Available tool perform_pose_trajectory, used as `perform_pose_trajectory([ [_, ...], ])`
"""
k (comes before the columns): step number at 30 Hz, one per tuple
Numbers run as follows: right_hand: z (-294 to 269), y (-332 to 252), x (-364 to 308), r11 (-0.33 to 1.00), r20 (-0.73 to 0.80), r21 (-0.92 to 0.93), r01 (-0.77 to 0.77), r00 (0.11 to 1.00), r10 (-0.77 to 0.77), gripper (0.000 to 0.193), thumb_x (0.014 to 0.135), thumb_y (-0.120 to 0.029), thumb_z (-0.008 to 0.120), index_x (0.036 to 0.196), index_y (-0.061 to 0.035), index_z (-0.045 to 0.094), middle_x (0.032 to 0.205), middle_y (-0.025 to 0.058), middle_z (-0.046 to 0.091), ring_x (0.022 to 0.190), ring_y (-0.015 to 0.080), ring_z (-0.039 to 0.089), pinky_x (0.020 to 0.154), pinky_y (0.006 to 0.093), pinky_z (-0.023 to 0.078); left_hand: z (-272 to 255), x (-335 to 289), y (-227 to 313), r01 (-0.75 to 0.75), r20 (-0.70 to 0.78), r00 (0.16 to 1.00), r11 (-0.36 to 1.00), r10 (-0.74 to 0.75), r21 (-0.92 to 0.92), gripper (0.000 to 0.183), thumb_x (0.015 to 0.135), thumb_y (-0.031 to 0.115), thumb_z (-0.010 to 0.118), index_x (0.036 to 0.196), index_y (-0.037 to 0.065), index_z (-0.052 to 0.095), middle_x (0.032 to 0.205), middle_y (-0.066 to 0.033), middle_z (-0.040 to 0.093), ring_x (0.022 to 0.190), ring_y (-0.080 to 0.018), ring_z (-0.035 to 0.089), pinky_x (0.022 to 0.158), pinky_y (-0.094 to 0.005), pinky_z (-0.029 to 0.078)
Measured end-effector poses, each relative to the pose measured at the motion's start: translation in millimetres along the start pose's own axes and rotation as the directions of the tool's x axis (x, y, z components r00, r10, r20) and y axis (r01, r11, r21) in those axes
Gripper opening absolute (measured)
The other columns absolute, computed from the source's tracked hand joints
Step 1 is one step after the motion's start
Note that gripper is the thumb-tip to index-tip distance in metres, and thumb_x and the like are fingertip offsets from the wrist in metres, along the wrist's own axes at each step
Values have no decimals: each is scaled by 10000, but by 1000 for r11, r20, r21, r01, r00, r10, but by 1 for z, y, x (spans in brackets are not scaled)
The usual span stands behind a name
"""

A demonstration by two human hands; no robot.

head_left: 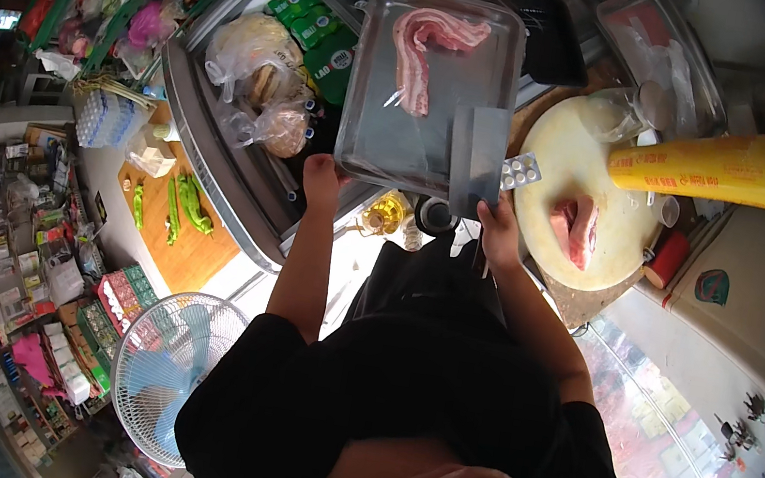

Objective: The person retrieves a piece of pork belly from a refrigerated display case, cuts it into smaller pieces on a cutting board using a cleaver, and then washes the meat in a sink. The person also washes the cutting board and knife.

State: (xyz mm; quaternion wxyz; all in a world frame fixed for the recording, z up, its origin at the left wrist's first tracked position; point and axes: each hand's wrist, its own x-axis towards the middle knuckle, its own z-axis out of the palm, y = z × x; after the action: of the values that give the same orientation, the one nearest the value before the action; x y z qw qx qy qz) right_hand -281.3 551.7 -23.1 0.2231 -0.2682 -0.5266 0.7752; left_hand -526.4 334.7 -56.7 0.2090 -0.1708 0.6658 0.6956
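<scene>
Black shirt (459,387) cloth fills the foreground, both bare forearms reaching away from it. Out in front, the left hand (320,181) is closed on the near left corner of a grey tray (362,143). The right hand (501,231) is curled round the near end of a broad grey blade (480,150), which overlaps the tray's near right corner; whether it also touches the tray, I cannot tell. To the right, a round cutting board (554,131) bears a chunk of meat (575,229) between its middle and near edge. At its left edge shows a blister pack (521,172); a yellow roll (700,171) juts past its right edge. Farther off, a bent strip of streaky meat (416,53) lies toward the tray's far edge.
</scene>
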Motion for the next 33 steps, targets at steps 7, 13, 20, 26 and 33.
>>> perform_pose_trajectory([
  [7, -16, 13, 3, 994, -101, -78, -80, 992, 72, 397, 955, -5, 514, 1349, 12, 469, 1255, 54, 579, 1169, 145, 511, 1025, 279, 357, -3, -9, 40, 227, 0, 974, 972, -228, 62, 105, 875, 168, 587, 921, 74, 593, 901, -46, 630, 727, -168, 614, 643, -324, 516],
  [13, -23, 23, 8, 987, -127, -102, -124, 986, 111, 410, 951, -24, 527, 1353, 13, 454, 1273, 60, 569, 1171, 144, 504, 1018, 281, 360, 52, -15, 46, -612, 433, 677, 129, 595, 780, 549, 713, 299, 758, 1179, 105, 540, 990, -126, 560, 893, -326, 570, 757, -447, 461],
  [20, -16, 37, 10, 935, -180, -349, 56, 975, -126, 280, 920, -113, 601, 1183, -19, 581, 1042, 60, 637, 981, 182, 572, 897, 328, 457, 44, 43, 24, -556, 412, 830, 518, 375, 649, 956, 666, 356, 847, 1384, -45, 360, 1331, -236, 510, 1177, -384, 534, 985, -420, 427],
  [26, -27, 40, -6, 965, -253, -234, -115, 966, 54, 250, 946, -230, 587, 1106, -40, 615, 910, 66, 663, 878, 161, 586, 842, 335, 471, 36, 65, 33, 51, 323, 894, 787, -310, 615, 536, 837, 237, 719, 1301, 43, 536, 1160, -99, 624, 950, -307, 625, 794, -478, 511],
  [33, -19, -15, -37, 955, -72, -279, 103, 989, -128, 274, 896, -246, 611, 1068, -33, 613, 995, 172, 632, 987, 316, 606, 851, 413, 457, 8, 83, 25, -300, 647, 717, 722, -261, 624, 566, 891, 325, 684, 1317, 11, 484, 1216, -123, 593, 1033, -288, 617, 847, -431, 534],
])
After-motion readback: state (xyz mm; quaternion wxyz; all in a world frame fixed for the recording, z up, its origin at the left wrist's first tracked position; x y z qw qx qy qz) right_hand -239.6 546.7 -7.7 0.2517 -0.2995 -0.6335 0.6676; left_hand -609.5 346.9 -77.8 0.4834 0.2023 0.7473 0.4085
